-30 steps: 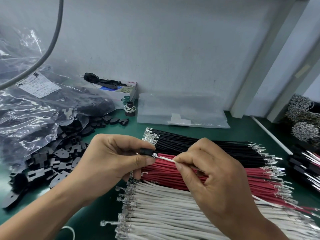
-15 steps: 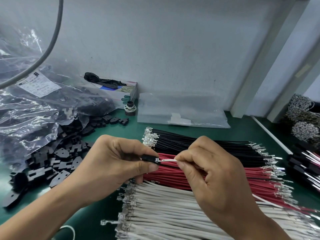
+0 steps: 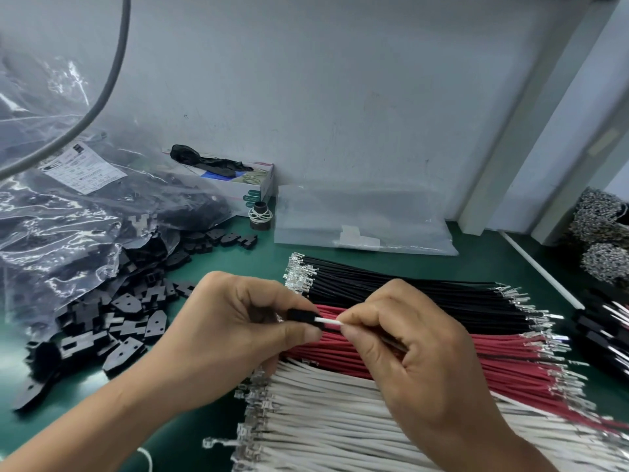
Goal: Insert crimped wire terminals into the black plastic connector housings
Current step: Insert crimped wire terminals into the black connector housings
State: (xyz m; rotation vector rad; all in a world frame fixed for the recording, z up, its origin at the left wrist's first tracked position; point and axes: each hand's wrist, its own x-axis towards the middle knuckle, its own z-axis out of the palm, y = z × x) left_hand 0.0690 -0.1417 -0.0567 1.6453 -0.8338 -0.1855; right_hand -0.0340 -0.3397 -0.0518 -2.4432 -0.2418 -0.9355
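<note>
My left hand (image 3: pixel 221 328) pinches a small black connector housing (image 3: pixel 302 316) between thumb and forefinger, above the wire bundles. My right hand (image 3: pixel 418 356) grips a white wire (image 3: pixel 328 321) close to its end. The wire's tip sits inside the housing's right side, and its terminal is hidden. Under both hands lie three flat bundles of crimped wires: black wires (image 3: pixel 391 284) farthest, red wires (image 3: pixel 510 356) in the middle, white wires (image 3: pixel 323 413) nearest. A pile of loose black housings (image 3: pixel 112 321) lies at the left on the green mat.
A clear plastic bag of black parts (image 3: pixel 68 219) slumps at far left under a grey cable (image 3: pixel 102 97). A small box (image 3: pixel 245 182), a dark spool (image 3: pixel 260 214) and a flat clear bag (image 3: pixel 364 219) sit against the back wall. Finished wire assemblies (image 3: pixel 606 328) lie at right.
The white wire's metal terminal, visible outside the housing a second ago, has slid leftward into the housing. Both hands stayed nearly in place.
</note>
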